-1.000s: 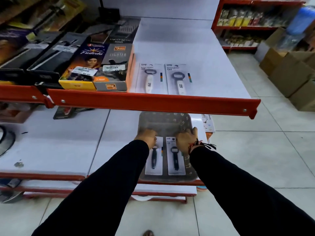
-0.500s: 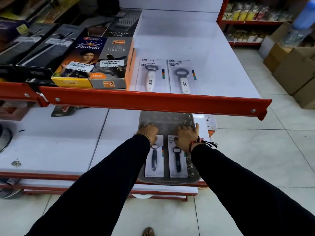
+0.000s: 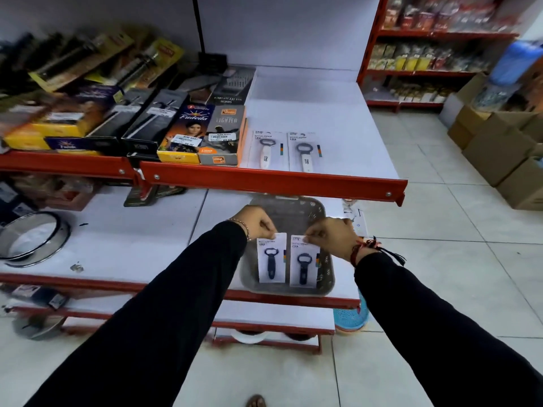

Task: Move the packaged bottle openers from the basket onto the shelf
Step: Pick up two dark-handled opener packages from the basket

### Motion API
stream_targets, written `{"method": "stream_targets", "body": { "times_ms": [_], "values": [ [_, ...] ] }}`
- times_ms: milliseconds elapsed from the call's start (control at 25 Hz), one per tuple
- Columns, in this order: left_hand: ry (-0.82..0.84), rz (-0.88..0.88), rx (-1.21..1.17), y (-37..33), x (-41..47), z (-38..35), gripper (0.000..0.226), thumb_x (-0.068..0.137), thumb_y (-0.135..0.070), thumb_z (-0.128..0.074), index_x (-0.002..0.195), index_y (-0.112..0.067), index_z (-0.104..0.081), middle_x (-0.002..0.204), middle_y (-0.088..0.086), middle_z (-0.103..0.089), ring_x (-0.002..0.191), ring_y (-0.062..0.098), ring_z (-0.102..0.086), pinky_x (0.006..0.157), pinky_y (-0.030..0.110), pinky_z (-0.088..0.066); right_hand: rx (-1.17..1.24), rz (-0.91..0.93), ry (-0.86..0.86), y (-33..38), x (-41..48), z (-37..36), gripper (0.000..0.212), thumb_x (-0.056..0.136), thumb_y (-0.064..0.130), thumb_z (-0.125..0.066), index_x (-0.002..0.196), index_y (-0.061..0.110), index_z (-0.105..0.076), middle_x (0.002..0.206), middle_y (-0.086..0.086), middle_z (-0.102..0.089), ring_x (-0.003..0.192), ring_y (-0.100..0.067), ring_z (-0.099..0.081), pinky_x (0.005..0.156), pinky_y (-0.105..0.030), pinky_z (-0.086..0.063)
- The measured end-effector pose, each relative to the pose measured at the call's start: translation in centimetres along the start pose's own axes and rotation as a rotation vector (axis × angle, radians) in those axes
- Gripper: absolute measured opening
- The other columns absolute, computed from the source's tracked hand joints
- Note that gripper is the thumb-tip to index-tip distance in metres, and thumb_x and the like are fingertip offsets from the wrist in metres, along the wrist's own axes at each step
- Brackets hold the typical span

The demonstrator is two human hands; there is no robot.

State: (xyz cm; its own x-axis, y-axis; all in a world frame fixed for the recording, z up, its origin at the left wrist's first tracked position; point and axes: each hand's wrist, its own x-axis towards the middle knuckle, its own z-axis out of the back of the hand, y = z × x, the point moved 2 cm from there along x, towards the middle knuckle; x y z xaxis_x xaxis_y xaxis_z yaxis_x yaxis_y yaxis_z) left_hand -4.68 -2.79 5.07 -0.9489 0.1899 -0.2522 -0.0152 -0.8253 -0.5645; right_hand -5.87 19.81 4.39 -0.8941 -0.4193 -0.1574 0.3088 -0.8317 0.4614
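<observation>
A grey plastic basket (image 3: 326, 277) sits on the lower white shelf near its front edge. Over it hang two white cards, each carrying a dark bottle opener. My left hand (image 3: 257, 222) pinches the top of the left packaged opener (image 3: 271, 261). My right hand (image 3: 332, 234) pinches the top of the right packaged opener (image 3: 304, 265). On the upper shelf (image 3: 338, 136), behind its red front rail, lie two packaged openers with white handles (image 3: 266, 150) (image 3: 305, 152), side by side.
Boxed lighters and kitchen tools (image 3: 202, 136) fill the upper shelf's left part. A round steel sieve (image 3: 32, 236) lies on the lower shelf at left. Cardboard boxes (image 3: 499, 148) stand on the tiled floor at right. A blue basket (image 3: 351, 317) sits on the floor.
Both hands have closed on the cards' top edges and raised them, so the two dark openers now hang upright over the basket instead of lying flat in it.
</observation>
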Motion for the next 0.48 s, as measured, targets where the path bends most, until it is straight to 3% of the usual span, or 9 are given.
{"method": "stream_targets", "body": {
  "times_ms": [160,400,480],
  "values": [
    [-0.064,-0.075,0.005,-3.2,-4.3,2.0,0.019,0.080,-0.018,-0.078,0.097,-0.010,-0.079,0.098,0.005,-0.078,0.080,0.005,-0.064,0.077,0.015,-0.047,0.006,0.111,-0.063,2.9,-3.9,2.7,0.022,0.090,0.029,-0.066,0.102,0.015,-0.077,0.105,-0.004,-0.077,0.099,-0.019,-0.069,0.085,-0.026,-0.051],
    [-0.076,-0.158,0.041,-8.6,-10.1,7.7,0.022,0.078,-0.024,-0.080,0.097,-0.013,-0.080,0.081,-0.007,-0.073,0.071,-0.001,-0.062,0.063,0.010,-0.044,-0.063,0.236,-0.130,7.3,-8.8,9.3,0.017,0.086,0.027,-0.071,0.096,0.016,-0.080,0.099,-0.001,-0.078,0.088,-0.014,-0.069,0.075,-0.018,-0.045],
    [-0.060,-0.167,0.018,-10.2,-11.2,10.0,0.021,0.078,-0.026,-0.080,0.096,-0.015,-0.080,0.077,-0.012,-0.072,0.068,-0.005,-0.062,0.063,0.011,-0.045,-0.068,0.256,-0.146,8.2,-9.8,12.1,0.014,0.084,0.027,-0.074,0.092,0.018,-0.080,0.094,0.002,-0.078,0.080,-0.005,-0.068,0.070,-0.010,-0.045]
  ]
}}
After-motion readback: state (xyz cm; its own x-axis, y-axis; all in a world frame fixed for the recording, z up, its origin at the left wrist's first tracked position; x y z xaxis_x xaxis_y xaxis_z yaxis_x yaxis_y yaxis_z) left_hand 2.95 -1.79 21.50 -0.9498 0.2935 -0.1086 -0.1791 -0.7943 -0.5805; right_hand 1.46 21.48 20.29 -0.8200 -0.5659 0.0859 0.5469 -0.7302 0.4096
